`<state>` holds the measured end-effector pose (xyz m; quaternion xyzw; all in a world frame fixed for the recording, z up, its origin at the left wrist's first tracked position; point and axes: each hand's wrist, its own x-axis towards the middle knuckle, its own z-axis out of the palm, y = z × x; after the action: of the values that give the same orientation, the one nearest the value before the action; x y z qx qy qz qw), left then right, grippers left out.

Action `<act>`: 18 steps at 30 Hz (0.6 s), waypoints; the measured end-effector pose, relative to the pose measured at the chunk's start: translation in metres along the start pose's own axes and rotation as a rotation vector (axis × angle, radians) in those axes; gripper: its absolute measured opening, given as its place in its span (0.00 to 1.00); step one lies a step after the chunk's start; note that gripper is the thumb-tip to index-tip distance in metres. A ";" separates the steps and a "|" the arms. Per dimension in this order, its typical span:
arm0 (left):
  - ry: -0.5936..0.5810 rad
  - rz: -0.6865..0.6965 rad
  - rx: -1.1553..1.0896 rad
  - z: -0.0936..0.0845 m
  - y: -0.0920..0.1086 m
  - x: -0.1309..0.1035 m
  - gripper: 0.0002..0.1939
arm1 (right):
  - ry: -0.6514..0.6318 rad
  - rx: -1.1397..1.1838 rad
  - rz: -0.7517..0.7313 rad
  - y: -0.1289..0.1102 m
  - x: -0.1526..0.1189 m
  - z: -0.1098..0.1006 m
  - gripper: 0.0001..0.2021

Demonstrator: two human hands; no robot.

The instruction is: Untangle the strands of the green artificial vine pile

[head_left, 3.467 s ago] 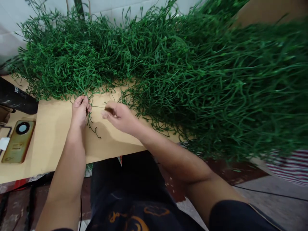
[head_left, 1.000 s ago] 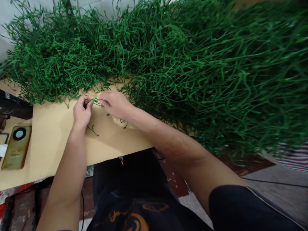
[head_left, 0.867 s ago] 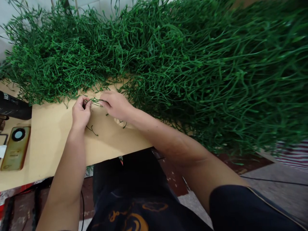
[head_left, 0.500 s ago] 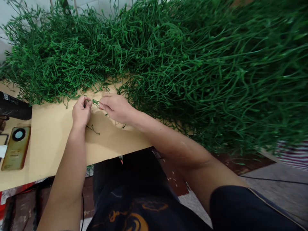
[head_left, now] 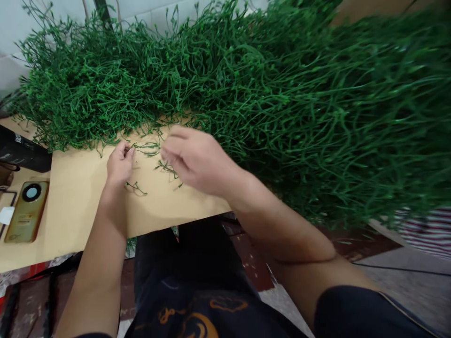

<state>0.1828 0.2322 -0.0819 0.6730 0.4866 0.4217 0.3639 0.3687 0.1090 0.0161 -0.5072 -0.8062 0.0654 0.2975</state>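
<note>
Thin green stems run rightward from the pinched fingers of my left hand, low over the tan board. My right hand is to their right, its fingers curled and slightly blurred; whether it holds anything is hidden. Short loose green pieces lie on the board between my hands, and another small sprig lies just below my left hand. Behind both hands rises a large heap of green stems.
A black cylinder lies at the left edge, with a gold phone below it. The green heap spreads across the back and right side. Red and white striped fabric shows at the far right.
My right hand has moved right and away from my left hand, uncovering the stems' ends and loose pieces on the board. My left hand has kept its pinch.
</note>
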 end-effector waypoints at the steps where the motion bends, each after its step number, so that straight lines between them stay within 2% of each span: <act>1: -0.003 -0.010 0.011 -0.001 -0.001 -0.001 0.06 | 0.054 -0.065 0.084 0.013 -0.001 -0.001 0.15; 4: -0.023 -0.041 0.036 -0.002 -0.001 -0.003 0.06 | 0.232 -0.211 0.218 0.055 -0.006 -0.002 0.14; 7: -0.038 -0.030 0.029 -0.002 0.003 -0.003 0.06 | 0.293 -0.267 0.271 0.073 -0.008 0.001 0.16; 10: -0.057 -0.010 0.010 -0.003 0.010 -0.003 0.06 | 0.222 -0.200 0.251 0.062 0.006 0.015 0.16; 14: -0.110 -0.035 -0.032 -0.005 0.017 -0.005 0.07 | 0.091 -0.030 0.238 0.038 0.042 0.049 0.13; 18: -0.113 0.025 -0.056 -0.005 0.015 -0.004 0.07 | -0.161 0.133 0.276 0.031 0.064 0.073 0.11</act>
<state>0.1829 0.2249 -0.0674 0.6913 0.4447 0.4010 0.4044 0.3336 0.1934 -0.0296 -0.5854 -0.7440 0.1994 0.2528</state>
